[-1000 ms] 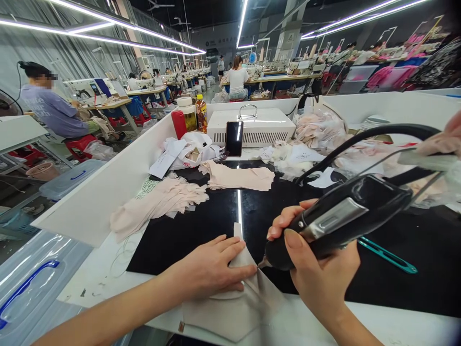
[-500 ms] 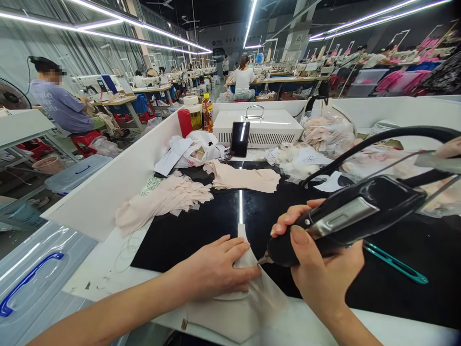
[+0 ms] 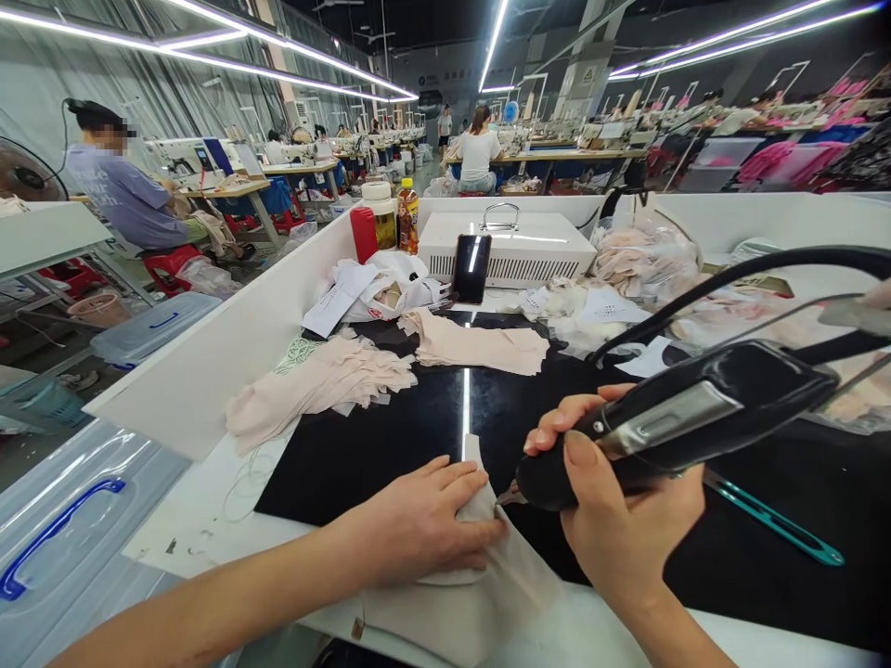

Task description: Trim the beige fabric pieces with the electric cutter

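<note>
My left hand (image 3: pixel 418 520) lies flat, fingers stretched out, pressing a beige fabric piece (image 3: pixel 480 594) onto the black work surface (image 3: pixel 390 436) at the table's near edge. My right hand (image 3: pixel 619 529) is wrapped round a black handheld cutting tool (image 3: pixel 668 422) with a metal plate on its body and a thick black cable (image 3: pixel 730 274) running off to the right. The tool's small tip (image 3: pixel 507 497) touches the fabric just beside my left fingertips.
Stacks of beige fabric pieces (image 3: pixel 320 385) (image 3: pixel 480 345) lie behind. A white box (image 3: pixel 511 246), a phone (image 3: pixel 471 267), bottles (image 3: pixel 407 215) and bagged fabric (image 3: pixel 644 260) stand at the back. Teal tweezers (image 3: pixel 772 524) lie right. White side walls (image 3: pixel 223 343) enclose the table. People sew at tables beyond.
The view has drifted slightly; my hands and the tool stay almost in place on the fabric, the tool tip edging a little along it.
</note>
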Demonstrator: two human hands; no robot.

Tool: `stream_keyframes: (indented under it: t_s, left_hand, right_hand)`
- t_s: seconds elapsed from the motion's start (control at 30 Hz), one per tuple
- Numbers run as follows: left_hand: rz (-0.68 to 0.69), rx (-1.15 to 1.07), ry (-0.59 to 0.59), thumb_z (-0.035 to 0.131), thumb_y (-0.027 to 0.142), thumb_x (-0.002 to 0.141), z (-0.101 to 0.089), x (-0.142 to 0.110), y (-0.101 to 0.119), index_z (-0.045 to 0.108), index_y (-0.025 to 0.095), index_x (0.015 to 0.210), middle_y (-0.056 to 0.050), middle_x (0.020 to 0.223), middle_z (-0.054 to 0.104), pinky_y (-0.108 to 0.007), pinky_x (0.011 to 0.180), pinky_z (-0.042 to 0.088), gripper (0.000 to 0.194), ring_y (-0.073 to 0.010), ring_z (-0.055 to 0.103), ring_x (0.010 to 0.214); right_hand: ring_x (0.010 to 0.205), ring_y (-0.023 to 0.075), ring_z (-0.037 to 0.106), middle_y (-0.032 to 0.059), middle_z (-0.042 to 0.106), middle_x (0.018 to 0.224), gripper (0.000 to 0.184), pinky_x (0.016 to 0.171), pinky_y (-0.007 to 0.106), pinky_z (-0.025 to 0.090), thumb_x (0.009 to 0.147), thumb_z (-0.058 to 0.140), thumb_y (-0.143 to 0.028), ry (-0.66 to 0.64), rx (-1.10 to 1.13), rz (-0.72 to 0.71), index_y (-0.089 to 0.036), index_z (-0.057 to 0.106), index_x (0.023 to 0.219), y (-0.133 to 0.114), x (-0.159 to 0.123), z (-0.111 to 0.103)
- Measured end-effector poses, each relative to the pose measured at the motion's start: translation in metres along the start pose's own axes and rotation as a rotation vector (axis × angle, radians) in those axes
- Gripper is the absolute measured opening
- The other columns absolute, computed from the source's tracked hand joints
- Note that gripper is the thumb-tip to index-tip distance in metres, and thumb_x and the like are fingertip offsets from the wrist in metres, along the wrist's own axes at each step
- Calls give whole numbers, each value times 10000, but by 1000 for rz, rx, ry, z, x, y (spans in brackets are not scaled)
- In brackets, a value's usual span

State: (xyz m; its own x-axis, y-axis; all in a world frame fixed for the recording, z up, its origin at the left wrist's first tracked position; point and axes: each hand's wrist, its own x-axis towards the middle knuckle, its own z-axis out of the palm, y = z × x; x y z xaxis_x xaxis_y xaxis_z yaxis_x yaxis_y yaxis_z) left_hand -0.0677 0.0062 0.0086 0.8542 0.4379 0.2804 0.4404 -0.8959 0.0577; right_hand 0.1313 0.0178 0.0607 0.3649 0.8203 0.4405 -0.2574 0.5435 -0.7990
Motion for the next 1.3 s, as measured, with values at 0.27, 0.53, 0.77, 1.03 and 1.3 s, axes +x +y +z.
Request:
stream_keyframes:
  t_s: [0.27, 0.53, 0.77, 1.03, 1.3]
  left_hand:
    - [-22, -30, -29, 640, 459, 1120, -2, -1, 1, 697, 269, 1397, -193, 1480, 640, -494, 1171, 552, 341, -328, 663, 1354]
    - [-31, -73, -7, 550, 452, 1152, 0, 0, 2, 701, 248, 1403, -220, 1461, 622, -543, 1133, 575, 357, -356, 657, 1344]
    - [-76, -128, -11, 627, 443, 1117, -8, 1, 4, 707, 241, 1400, -201, 1374, 591, -477, 1135, 556, 357, -349, 607, 1334]
    - [-73, -133, -9, 637, 447, 1114, -9, 3, 5, 701, 238, 1406, -195, 1369, 602, -461, 1140, 546, 365, -342, 590, 1342]
    - [-61, -135, 25, 655, 436, 1108, -5, 2, 4, 710, 242, 1404, -189, 1343, 617, -475, 1129, 549, 358, -339, 606, 1319]
  right_hand:
    - [638, 143, 697, -52, 726, 841, 415, 652, 320, 631, 851, 937, -261, 31, 11, -23, -252, 643, 1143, 3, 7, 2]
    - [629, 134, 685, -57, 711, 847, 370, 640, 313, 619, 877, 912, -271, 5, -27, -34, -263, 634, 1120, 6, 7, 6]
    - [628, 137, 681, -57, 718, 850, 399, 653, 317, 620, 869, 917, -272, 10, -24, -49, -263, 629, 1145, 8, 12, 6]
    - [640, 131, 684, -59, 719, 871, 406, 648, 306, 622, 861, 928, -282, -5, 3, -43, -267, 629, 1136, 10, 14, 10]
    - [643, 133, 687, -52, 715, 868, 340, 628, 303, 621, 913, 876, -244, -38, -32, -69, -268, 614, 1128, 12, 11, 12]
